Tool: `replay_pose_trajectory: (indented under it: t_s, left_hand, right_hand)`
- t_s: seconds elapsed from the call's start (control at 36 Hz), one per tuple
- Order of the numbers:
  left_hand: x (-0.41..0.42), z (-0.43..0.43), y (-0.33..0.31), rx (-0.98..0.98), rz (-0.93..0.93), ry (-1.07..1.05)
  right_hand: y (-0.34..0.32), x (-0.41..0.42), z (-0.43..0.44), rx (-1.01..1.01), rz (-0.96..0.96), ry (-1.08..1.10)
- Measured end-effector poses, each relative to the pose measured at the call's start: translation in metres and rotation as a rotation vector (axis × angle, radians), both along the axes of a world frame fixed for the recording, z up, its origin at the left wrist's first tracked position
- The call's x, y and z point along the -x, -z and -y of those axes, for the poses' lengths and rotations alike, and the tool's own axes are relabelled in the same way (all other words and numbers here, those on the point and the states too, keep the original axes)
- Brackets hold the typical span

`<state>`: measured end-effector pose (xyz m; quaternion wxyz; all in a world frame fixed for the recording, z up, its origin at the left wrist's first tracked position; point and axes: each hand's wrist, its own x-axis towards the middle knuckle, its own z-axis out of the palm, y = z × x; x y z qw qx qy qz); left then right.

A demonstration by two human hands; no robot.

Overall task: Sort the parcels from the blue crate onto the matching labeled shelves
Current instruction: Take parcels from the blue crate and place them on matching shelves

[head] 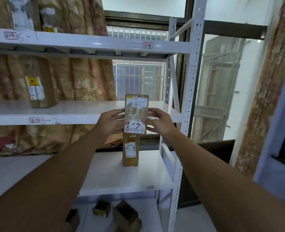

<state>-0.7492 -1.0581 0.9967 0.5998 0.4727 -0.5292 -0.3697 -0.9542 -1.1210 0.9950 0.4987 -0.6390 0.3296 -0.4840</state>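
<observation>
Both hands, left hand [112,121] and right hand [160,122], grip a small brown parcel [136,114] upright by its sides, fingers curled around it, "1-3" scrawled on its label.

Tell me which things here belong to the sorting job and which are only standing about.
Job: parcel, held at its edges by left hand and right hand; shelves; labels on the shelf fronts.
Only about: curtain; window grille.
</observation>
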Motion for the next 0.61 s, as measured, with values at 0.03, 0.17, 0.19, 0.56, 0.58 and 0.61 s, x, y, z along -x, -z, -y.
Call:
replay_pose_trajectory:
  t_s: [0.03,0.17,0.19,0.56,0.58,0.61]
  left_hand:
    - [0.001,-0.003,0.003,-0.006,0.009,-0.006]
    - [-0.006,-0.02,0.023,-0.058,0.038,-0.052]
    - [-0.01,-0.023,0.028,-0.064,0.041,-0.063]
    - [-0.122,-0.093,0.06,-0.128,0.022,-0.298]
    - [-0.136,-0.098,0.063,-0.134,0.011,-0.305]
    - [-0.15,-0.104,0.067,-0.141,-0.008,-0.306]
  right_hand:
    - [0.005,-0.002,-0.001,0.001,-0.01,0.007]
    - [0.032,-0.021,-0.009,0.006,-0.029,0.02]
    - [0.036,-0.027,-0.011,0.002,-0.038,0.016]
    - [0.058,-0.165,-0.052,0.002,-0.146,-0.063]
    - [0.061,-0.179,-0.056,-0.013,-0.162,-0.085]
    - [0.063,-0.195,-0.06,-0.021,-0.176,-0.102]
